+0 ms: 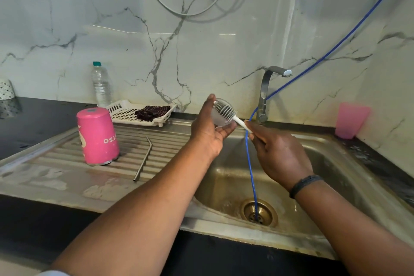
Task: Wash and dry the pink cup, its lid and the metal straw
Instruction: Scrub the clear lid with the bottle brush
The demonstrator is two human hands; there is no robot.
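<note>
The pink cup (97,136) stands upside down on the ribbed steel drainboard (56,163). Right of it lies the bent metal straw (143,159). Over the sink's left edge my left hand (207,130) holds the clear round lid (220,116) between thumb and fingers. My right hand (277,154) grips the white handle of a bristle brush (225,110), whose head lies against the lid's inner face.
The steel sink (324,186) has a brass drain; a blue hose (249,163) runs down into it past the tap (266,92). A white tray (125,112) holds a dark cloth (152,112). A water bottle (101,84) and a pink tumbler (350,120) stand by the wall.
</note>
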